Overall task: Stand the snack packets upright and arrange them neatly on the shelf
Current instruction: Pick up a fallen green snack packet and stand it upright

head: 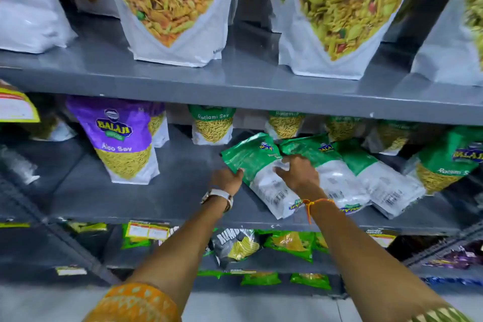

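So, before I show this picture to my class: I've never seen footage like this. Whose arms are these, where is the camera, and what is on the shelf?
There is one picture, taken by a camera worn on a person's head, looking down at their own bare arms. No machine is involved. The left hand, with a wristwatch, grips the edge of a green snack packet lying flat on the grey middle shelf. The right hand, with an orange thread at the wrist, rests on top of it. Two more green packets lie flat beside it. A purple packet stands upright to the left.
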{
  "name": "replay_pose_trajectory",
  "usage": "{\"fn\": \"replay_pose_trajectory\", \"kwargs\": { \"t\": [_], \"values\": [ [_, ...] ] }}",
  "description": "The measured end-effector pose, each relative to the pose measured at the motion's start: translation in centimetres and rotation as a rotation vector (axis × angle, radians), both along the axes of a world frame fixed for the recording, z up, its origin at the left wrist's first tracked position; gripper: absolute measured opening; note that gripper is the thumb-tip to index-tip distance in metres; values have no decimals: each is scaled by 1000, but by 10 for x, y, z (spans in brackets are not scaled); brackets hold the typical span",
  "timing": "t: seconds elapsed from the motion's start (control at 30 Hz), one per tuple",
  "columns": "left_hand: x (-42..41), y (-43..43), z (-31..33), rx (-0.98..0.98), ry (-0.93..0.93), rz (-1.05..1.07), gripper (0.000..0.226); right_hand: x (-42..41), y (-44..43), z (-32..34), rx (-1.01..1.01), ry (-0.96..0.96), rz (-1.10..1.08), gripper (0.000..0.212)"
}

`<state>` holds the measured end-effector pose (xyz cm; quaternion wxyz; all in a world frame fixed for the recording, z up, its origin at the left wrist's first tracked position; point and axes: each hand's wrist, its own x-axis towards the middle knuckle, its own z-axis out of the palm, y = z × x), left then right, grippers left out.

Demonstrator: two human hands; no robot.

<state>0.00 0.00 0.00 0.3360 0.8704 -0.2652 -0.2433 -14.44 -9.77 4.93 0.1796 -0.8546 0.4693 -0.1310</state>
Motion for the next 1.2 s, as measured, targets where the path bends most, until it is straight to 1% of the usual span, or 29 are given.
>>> {"fn": "replay_pose_trajectory", "kwargs": {
  "t": [0.07,0.13,0.2,0.27,0.33,0.4,0.47,0.53,0.57,0.63,0.67,0.73,0.77,0.8,0.87,0.93,0.97,1.03,1.1,1.17,1.2],
  "values": [
    [8,-18,-8,-1,274,49,65,12,-10,-2,54,39,-10,38],
    [7,-28,-6,-26,576,90,67,19,-18,-7,84,53,-40,35],
    [3,-37,-10,-5,781,82,69,24,-29,-16,111,67,-60,33],
    [-2,-42,-14,-2,879,55,72,26,-35,-22,122,83,-89,33],
    [-5,-49,-23,-5,927,47,74,29,-44,-30,127,113,-127,35],
    [-10,-53,-26,-32,996,67,66,33,-51,-37,139,146,-168,36],
    [-15,-53,-30,-78,1022,80,51,38,-58,-41,171,148,-197,36],
    [-19,-49,-34,-129,1026,107,59,39,-59,-43,240,67,-225,32],
    [-20,-44,-35,-150,1022,142,59,39,-57,-43,269,1,-232,29],
    [-19,-32,-35,-198,1001,194,46,39,-54,-42,311,-139,-257,16],
    [-19,-27,-33,-220,987,202,40,41,-52,-43,328,-209,-270,18],
    [-16,-12,-26,-297,946,221,29,43,-48,-45,346,-355,-246,42],
    [-13,-6,-22,-347,899,236,25,46,-45,-45,371,-428,-217,46],
    [-10,0,-18,-403,832,243,21,50,-43,-44,417,-490,-180,45],
    [0,12,-7,-549,673,242,17,61,-38,-42,532,-628,-143,36],
    [12,20,4,-669,566,250,25,76,-31,-37,616,-766,-125,21],
    [19,23,9,-715,514,247,30,83,-29,-34,627,-814,-100,17],
    [34,28,16,-802,386,214,35,95,-25,-31,626,-882,-27,29],
    [47,31,23,-814,268,177,36,107,-22,-30,630,-955,31,38],
    [56,35,21,-809,217,144,35,115,-20,-33,632,-983,58,39],
    [59,39,18,-788,188,137,35,119,-18,-36,613,-964,77,37]
  ]
}}
